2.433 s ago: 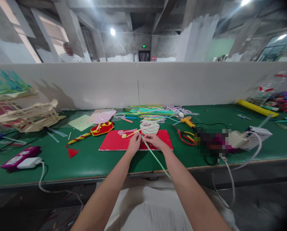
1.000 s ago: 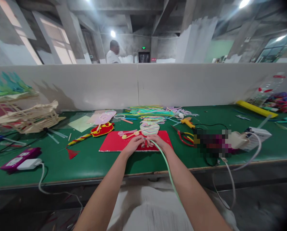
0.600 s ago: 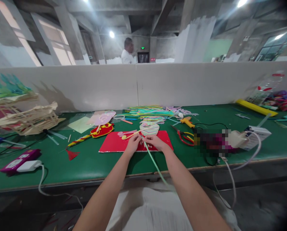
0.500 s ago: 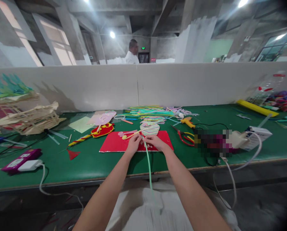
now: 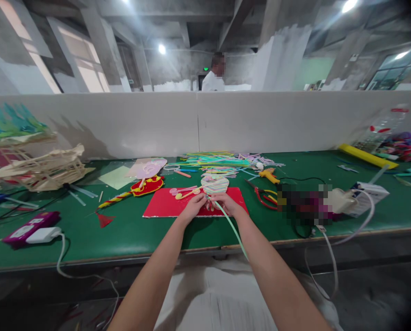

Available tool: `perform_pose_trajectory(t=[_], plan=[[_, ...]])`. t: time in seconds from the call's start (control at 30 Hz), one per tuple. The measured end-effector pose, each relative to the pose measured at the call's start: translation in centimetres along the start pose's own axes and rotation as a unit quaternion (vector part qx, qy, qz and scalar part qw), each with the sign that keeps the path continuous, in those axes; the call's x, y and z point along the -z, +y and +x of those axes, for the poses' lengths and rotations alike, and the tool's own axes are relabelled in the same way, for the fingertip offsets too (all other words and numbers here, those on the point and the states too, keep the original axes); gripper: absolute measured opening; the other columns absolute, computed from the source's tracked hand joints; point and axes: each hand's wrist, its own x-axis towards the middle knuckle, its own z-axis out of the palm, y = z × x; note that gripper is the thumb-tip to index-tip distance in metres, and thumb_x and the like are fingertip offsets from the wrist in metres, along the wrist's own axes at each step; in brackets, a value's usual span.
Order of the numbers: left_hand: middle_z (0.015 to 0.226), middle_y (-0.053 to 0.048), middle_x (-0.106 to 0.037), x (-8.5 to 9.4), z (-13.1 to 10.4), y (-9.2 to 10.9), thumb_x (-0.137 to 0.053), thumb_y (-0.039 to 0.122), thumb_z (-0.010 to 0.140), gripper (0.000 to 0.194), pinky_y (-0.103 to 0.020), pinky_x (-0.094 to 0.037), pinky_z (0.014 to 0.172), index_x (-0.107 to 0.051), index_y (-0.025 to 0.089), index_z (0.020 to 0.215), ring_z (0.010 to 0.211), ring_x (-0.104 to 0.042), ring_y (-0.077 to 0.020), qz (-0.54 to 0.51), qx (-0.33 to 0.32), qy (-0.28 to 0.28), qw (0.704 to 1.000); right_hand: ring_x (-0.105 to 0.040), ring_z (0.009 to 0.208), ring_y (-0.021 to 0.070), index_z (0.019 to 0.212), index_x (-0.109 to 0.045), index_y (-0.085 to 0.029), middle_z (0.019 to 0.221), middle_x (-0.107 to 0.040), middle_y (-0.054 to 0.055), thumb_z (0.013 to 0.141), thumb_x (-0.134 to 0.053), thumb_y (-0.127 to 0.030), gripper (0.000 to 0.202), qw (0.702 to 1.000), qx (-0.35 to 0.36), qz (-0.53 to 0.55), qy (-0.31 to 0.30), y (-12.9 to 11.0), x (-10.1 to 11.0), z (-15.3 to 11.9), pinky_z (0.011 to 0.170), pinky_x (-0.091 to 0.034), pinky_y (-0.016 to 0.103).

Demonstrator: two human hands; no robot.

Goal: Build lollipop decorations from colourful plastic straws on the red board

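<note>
Over the red board (image 5: 160, 204), my left hand (image 5: 193, 205) and my right hand (image 5: 226, 204) meet with fingers pinched. Between them is the upper end of a long pale green pipe cleaner (image 5: 235, 231). Its free length slants down past my right wrist and over the table edge. My fingers partly hide that end. Just beyond my fingertips lies a striped pastel piece (image 5: 215, 185), rounded in shape. Left of it on the board, a yellow stem with a coiled end (image 5: 188, 194) lies beside a pink coiled one (image 5: 174, 191).
Behind the board lies a pile of coloured pipe cleaners (image 5: 219, 159). Red-handled pliers (image 5: 265, 197) and a yellow glue gun (image 5: 269, 174) are to the right. A red and yellow ornament (image 5: 146, 186) and a purple power strip (image 5: 31, 229) lie left. A low partition (image 5: 139, 124) stands behind.
The pale green pipe cleaner's free length has swung right, from hanging between my forearms to my right wrist. Both hands have shifted slightly. The person beyond the partition has moved right.
</note>
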Motion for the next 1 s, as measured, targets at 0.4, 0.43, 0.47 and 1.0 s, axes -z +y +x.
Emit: perform_pose_trajectory(t=[0.4,0.43,0.47,1.0], plan=[[0.062,0.002,-0.051,0.06,-0.07,0.16,-0.049,0.038,0.072,0.023,-0.023,-0.036,0.066,-0.050,0.015,0.067,0.062,-0.048,-0.0106,0.003,-0.003,0.024,1.000,-0.044,0.043,0.0083,0.055,-0.055,-0.014,0.047,-0.051,-0.002,0.063,-0.057,-0.020,0.011,0.999,-0.012,-0.007,0.029,0.16,0.00,0.01,0.046,-0.032,0.022],[0.061,0.002,-0.050,0.10,-0.09,0.12,-0.049,0.038,0.073,0.023,-0.023,-0.036,0.065,-0.049,0.015,0.067,0.061,-0.048,-0.0105,-0.002,-0.001,0.020,1.000,-0.043,0.042,0.0079,0.055,-0.055,-0.014,0.047,-0.051,-0.002,0.063,-0.057,-0.022,0.012,0.999,-0.010,-0.005,0.032,0.11,-0.07,0.03,0.045,-0.031,0.022],[0.060,0.002,-0.050,0.15,-0.12,0.10,-0.048,0.038,0.073,0.023,-0.023,-0.036,0.064,-0.049,0.015,0.067,0.060,-0.047,-0.0104,-0.009,0.001,0.014,1.000,-0.042,0.041,0.0075,0.054,-0.054,-0.014,0.046,-0.050,-0.002,0.063,-0.057,-0.023,0.013,0.999,-0.009,-0.006,0.032,0.03,-0.16,0.04,0.044,-0.030,0.021],[0.051,0.003,-0.047,0.35,-0.21,-0.21,-0.048,0.033,0.072,0.025,-0.023,-0.034,0.061,-0.045,0.015,0.056,0.054,-0.044,-0.0094,0.020,-0.006,0.082,0.996,-0.041,0.039,0.0071,0.060,-0.055,-0.014,0.044,-0.048,-0.004,0.067,-0.057,-0.035,0.022,0.995,0.021,-0.089,0.050,0.04,-0.71,0.24,0.045,-0.030,0.022]])
